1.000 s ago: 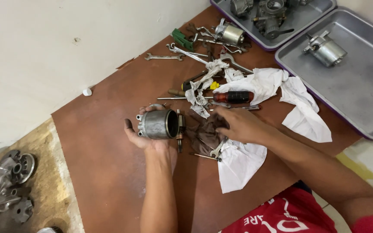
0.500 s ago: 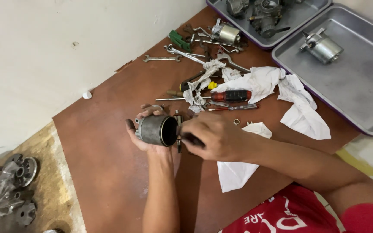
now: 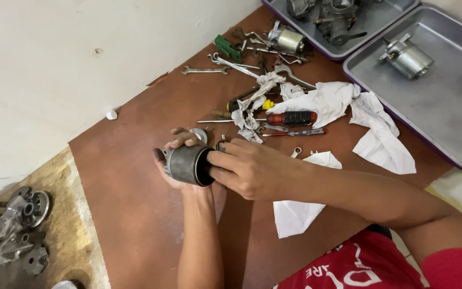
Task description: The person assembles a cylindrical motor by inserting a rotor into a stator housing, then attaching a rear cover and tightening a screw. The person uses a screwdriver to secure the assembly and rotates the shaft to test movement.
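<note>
My left hand (image 3: 173,155) cups a short grey metal cylinder housing (image 3: 187,164) from below and behind, holding it on its side just above the brown board (image 3: 135,214). My right hand (image 3: 249,168) is pressed against the open right end of the cylinder, fingers curled over its dark rim. Whatever the right fingers hold at that end is hidden by the hand. A small round metal part (image 3: 200,134) lies on the board just behind the cylinder.
White rags (image 3: 343,104) lie right of my hands, with a red-handled screwdriver (image 3: 291,118), spanners (image 3: 205,69) and loose tools behind. Two grey metal trays (image 3: 445,107) with motor parts (image 3: 405,56) stand at the back right. Engine parts (image 3: 12,225) sit on the left floor.
My right hand left the rag and small parts on the board and moved left onto the open end of the cylinder. The left hand kept holding the cylinder.
</note>
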